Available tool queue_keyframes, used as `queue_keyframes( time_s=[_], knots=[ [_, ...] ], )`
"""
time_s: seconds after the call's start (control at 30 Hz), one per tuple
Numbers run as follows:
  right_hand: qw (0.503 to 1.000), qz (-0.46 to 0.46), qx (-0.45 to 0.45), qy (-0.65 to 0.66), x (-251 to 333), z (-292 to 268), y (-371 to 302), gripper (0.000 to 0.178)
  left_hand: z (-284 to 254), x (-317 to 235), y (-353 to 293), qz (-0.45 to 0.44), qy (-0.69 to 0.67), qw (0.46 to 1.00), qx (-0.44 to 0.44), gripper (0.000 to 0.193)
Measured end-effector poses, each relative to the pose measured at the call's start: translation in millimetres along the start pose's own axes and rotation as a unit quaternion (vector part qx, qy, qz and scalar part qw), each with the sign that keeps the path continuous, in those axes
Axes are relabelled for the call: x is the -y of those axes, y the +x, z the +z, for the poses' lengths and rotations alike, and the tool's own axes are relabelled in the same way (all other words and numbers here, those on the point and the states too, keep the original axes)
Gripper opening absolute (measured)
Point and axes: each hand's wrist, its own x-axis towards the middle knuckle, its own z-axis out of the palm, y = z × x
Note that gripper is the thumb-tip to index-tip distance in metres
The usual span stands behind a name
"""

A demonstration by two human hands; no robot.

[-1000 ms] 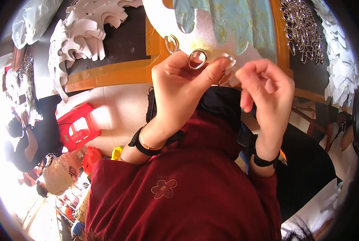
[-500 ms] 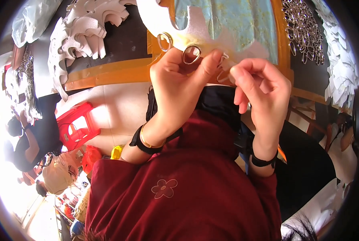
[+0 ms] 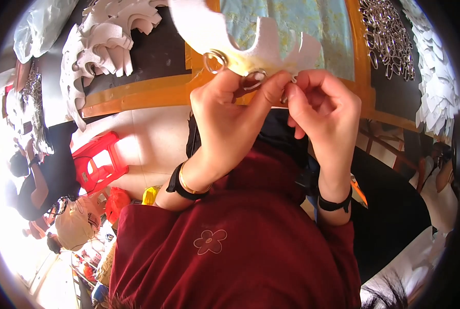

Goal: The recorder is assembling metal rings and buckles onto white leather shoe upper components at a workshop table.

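"Dark tabletop (image 3: 160,56) at twelve o'clock, edged in orange tape (image 3: 137,93); red stool (image 3: 99,164) at nine. What's being handled?"

"One white cut-out piece (image 3: 266,44), just past twelve, at the table's near edge. The left hand (image 3: 225,121) pinches it between thumb and fingers, two metal rings (image 3: 206,62) beside them."

"And the right hand (image 3: 329,105)?"

"Thumb and forefinger nearly closed at one o'clock, next to the left thumb. Whether they hold anything, I can't tell."

"More rings?"

"Metal heap (image 3: 389,41), two o'clock."
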Motion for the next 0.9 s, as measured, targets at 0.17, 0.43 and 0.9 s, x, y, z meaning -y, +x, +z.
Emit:
queue_keyframes(
  time_s=[0.17, 0.43, 0.9],
  knots=[
    [0.998, 0.017, -0.031, 0.046, 8, -18, 0, 0.010, -9, -5, 14, -0.077, -0.041, 0.996, -0.017, 0.014],
    [0.959, -0.235, -0.075, -0.142, -13, 10, 5, 0.017, -2, -8, 7, -0.105, -0.168, 0.980, -0.018, 0.011],
    [0.892, -0.338, -0.106, -0.281, -15, 17, 7, 0.017, 0, -6, 3, -0.050, -0.044, 0.997, -0.036, 0.012]
  ],
)
